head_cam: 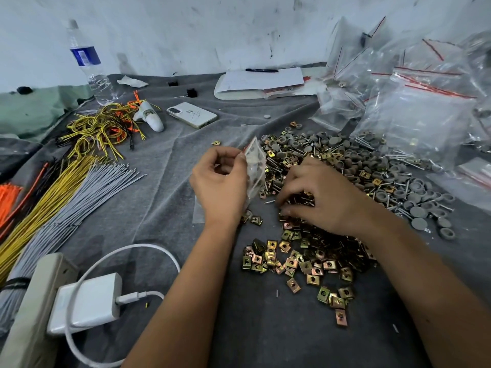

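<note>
small clear plastic zip bag (255,166) with a red seal strip stands upright just above the wrinkled grey cloth (170,197), at the left edge of the parts heap. the left hand (220,181) pinches it near the top edge between thumb and curled fingers. something seems to sit inside, but the film is too glary to say what.

the right hand (318,197) lies palm down on the heap of square brass-coloured metal clip nuts (300,261), its fingers curled into them. the fingertips are buried, so i cannot tell whether they have closed on a piece or are only raking through. behind the clips lie round grey rubber caps (414,187) mixed with thin silver screws (398,155), and beyond those a stack of large clear zip bags (414,112).

the step in hand looks like gathering clips for this bag: filling, not sealing. the next move calls for lifting a few clips free of the heap and carrying them the short way across to the bag's mouth. the left fingers must spread that mouth wide enough for the clips to drop in rather than catch on the lip. the clips look apt to hook into one another, so a tangle coming up with them is the likely snag.
</note>
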### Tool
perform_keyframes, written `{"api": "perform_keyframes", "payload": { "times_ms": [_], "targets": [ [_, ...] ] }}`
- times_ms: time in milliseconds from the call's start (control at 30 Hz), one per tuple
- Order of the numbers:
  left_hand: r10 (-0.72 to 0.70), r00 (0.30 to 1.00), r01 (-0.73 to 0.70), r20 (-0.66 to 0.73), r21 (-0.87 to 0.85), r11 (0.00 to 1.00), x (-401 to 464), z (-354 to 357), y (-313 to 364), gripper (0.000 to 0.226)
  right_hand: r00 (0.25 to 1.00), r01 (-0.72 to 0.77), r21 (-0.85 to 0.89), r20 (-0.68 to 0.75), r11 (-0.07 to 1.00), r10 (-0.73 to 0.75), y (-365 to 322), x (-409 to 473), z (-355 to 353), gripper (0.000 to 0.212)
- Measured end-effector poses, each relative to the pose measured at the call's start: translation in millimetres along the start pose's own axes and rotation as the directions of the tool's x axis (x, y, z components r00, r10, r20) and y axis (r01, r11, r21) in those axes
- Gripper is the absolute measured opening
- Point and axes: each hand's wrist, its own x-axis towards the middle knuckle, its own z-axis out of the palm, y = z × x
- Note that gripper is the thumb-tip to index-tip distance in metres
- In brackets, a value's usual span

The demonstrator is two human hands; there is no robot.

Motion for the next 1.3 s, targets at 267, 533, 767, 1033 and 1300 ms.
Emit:
{"api": "perform_keyframes", "payload": {
  "times_ms": [267,533,767,1033,1300],
  "targets": [
    [-0.007,0.999,0.006,-0.053,-0.016,1.000,2.3,-1.3,-0.7,0.017,0.994,-0.109,0.023,-0.023,0.994,0.110,5.9,-0.4,-1.1,0.014],
    [0.030,0.963,-0.039,-0.267,-0.027,0.999,6.0,-4.5,1.1,0.011,0.987,-0.067,-0.138,-0.152,0.988,0.046,-4.3,6.8,15.5,0.032],
    [0.047,0.970,-0.051,-0.237,-0.012,0.999,4.7,-4.4,1.9,0.005,0.998,-0.064,-0.307,-0.048,0.950,0.051,-17.6,13.9,21.1,0.031],
    [0.003,0.994,-0.005,-0.111,-0.020,1.000,3.2,-1.7,0.5,0.012,0.998,-0.062,-0.201,0.015,0.978,0.066,-24.5,10.6,19.0,0.025],
    [-0.014,0.999,0.013,0.043,0.030,0.999,0.9,-0.3,-2.1,0.014,0.973,-0.033,0.102,-0.223,0.994,0.055,-24.1,5.7,14.2,0.018]
  ]
}}
